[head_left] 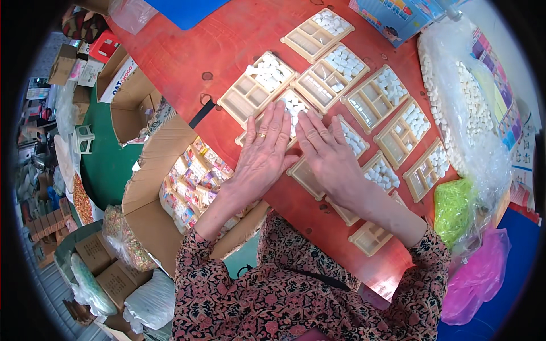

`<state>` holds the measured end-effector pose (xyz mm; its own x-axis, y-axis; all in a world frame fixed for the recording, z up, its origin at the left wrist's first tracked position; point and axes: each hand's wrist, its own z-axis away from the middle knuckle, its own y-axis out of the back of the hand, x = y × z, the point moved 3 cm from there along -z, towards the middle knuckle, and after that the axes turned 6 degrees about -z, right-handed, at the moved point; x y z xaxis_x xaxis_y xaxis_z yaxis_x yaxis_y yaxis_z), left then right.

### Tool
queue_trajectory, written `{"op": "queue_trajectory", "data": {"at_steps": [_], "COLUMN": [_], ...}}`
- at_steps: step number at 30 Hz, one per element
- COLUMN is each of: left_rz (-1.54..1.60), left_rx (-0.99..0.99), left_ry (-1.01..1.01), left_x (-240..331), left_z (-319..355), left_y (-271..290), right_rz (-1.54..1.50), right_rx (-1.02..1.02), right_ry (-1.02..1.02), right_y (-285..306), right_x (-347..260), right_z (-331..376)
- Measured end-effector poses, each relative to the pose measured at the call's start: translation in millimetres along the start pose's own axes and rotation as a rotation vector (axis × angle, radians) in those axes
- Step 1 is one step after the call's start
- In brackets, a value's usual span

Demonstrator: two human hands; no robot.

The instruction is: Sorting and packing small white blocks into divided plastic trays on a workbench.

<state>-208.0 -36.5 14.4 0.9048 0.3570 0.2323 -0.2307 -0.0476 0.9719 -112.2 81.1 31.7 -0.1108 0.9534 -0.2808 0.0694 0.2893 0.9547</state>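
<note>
Fingers [312, 133] outstretched, gripping nothing visible, the left hand [263, 150] and right hand [331, 158] lie flat over a cream plastic compartmented tray [307, 102] of small white pieces [294, 104]; beyond the right hand, a rectangular blue box [405, 18] bears colourful printing.

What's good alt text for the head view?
A person's left hand and right hand spread over a beige tray of white pieces, amid similar trays on a red table. An open carton of colourful packets sits left.

Trays [246, 95] look smooth plastic, the carton [149, 220] matt cardboard, the sleeves [427, 267] cloth.
</note>
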Motion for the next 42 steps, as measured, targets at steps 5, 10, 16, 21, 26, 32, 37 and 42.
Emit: {"op": "queue_trajectory", "data": {"at_steps": [5,10,16,21,26,32,37,42], "left_rz": [-0.032,0.045,-0.001,-0.031,0.115,-0.019,-0.079,-0.13], "left_rx": [0.026,0.041,0.022,-0.007,0.022,0.229,0.195,0.017], "left_ry": [-0.033,-0.004,-0.032,-0.042,-0.084,-0.152,-0.214,-0.145], "left_x": [0,-2,0,-2,-13,-35,-59,-68], "left_z": [-2,-1,-1,-4,-17,-108,-206,-234], "left_y": [-3,-2,-2,5,37,75,39,17], "right_rz": [0.152,0.105,0.173,0.051,-0.442,-0.122,-0.062,-0.006], "right_rx": [-0.006,-0.036,0.005,0.01,0.062,0.321,0.199,0.18], "right_ry": [-0.044,-0.058,-0.043,-0.042,-0.025,-0.166,-0.269,-0.176], "right_y": [-9,-2,-9,-8,31,52,19,1], "right_x": [-12,-9,-12,-7,31,123,181,186], "right_z": [-8,-11,-7,-11,-21,-67,-106,-118]}}
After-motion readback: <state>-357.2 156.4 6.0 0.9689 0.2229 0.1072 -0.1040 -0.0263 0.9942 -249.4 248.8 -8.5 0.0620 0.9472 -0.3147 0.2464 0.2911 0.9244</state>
